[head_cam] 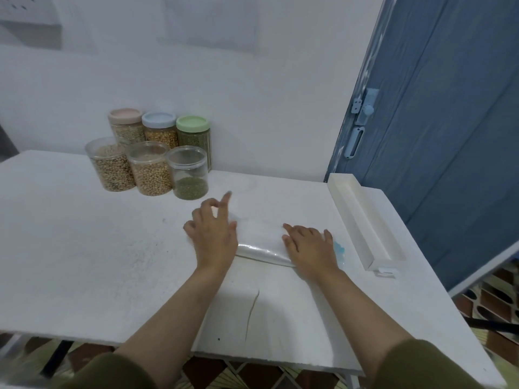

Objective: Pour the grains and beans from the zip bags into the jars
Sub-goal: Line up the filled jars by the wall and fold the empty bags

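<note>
- Your right hand [309, 245] lies flat, fingers straight, pressing the glossy, crinkled clear zip bag [261, 242] on the matte white worktop [98, 248].
- Your left hand [212, 234] touches the bag's left end, fingers loosely spread, gripping nothing.
- Round clear plastic jars [153, 155] of grains stand well behind.

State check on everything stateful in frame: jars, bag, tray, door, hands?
Back jars: three, lidded, filled.
Front jars: three, lidless; two nearly full, the green one low.
Bag: flat on table.
Tray: nothing visible inside.
Door: shut.
Left hand: open.
Right hand: open, on bag.
</note>
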Action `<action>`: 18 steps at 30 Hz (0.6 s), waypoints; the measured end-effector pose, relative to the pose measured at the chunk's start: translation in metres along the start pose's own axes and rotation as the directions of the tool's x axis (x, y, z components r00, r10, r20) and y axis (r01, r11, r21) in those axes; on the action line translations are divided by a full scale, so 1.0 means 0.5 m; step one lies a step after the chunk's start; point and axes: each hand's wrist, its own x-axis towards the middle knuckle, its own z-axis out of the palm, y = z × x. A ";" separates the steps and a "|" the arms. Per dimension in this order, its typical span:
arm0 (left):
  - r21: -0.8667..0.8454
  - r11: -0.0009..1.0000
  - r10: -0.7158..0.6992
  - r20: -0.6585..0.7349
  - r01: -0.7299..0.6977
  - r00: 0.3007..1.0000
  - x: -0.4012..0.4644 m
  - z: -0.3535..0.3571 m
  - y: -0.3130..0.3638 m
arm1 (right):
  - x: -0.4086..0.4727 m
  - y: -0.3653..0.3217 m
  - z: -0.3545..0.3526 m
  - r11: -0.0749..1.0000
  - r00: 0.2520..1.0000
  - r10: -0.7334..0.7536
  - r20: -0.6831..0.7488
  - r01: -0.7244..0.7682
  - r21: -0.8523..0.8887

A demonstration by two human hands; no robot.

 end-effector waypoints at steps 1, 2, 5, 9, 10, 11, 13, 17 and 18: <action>-0.020 0.996 0.089 -0.036 -0.090 0.995 0.003 0.002 0.009 | -0.002 0.000 0.007 1.000 1.000 0.002 -0.010 -0.002 -0.027; -0.044 0.985 0.165 -0.059 -0.168 0.984 0.004 0.004 0.019 | -0.003 0.000 0.011 0.999 1.000 0.008 -0.018 -0.009 -0.049; 0.001 0.938 0.346 -0.055 -0.346 0.937 0.004 0.014 0.066 | -0.005 -0.003 0.025 0.996 0.997 0.014 -0.070 -0.020 -0.090; 0.032 0.916 0.371 0.313 -0.400 0.874 0.000 0.032 0.105 | -0.008 0.001 0.036 0.998 0.995 0.024 -0.096 -0.030 -0.061; 0.044 0.925 0.333 0.387 -0.378 0.860 0.001 0.040 0.098 | -0.008 0.003 0.036 0.999 0.994 0.031 -0.105 -0.035 -0.034; 0.051 0.933 0.301 0.430 -0.356 0.851 0.001 0.049 0.089 | -0.008 0.005 0.036 0.999 0.992 0.042 -0.118 -0.043 -0.001; 0.051 0.942 0.273 0.461 -0.333 0.844 -0.004 0.063 0.071 | -0.007 0.008 0.036 0.998 0.987 0.059 -0.146 -0.055 0.037; 0.033 0.947 0.274 0.430 -0.318 0.860 -0.012 0.080 0.060 | -0.014 0.004 0.035 0.998 0.984 0.055 -0.168 -0.048 0.045; 0.038 0.946 0.278 0.418 -0.322 0.865 -0.013 0.082 0.060 | -0.015 0.002 0.033 0.998 0.986 0.057 -0.156 -0.050 0.049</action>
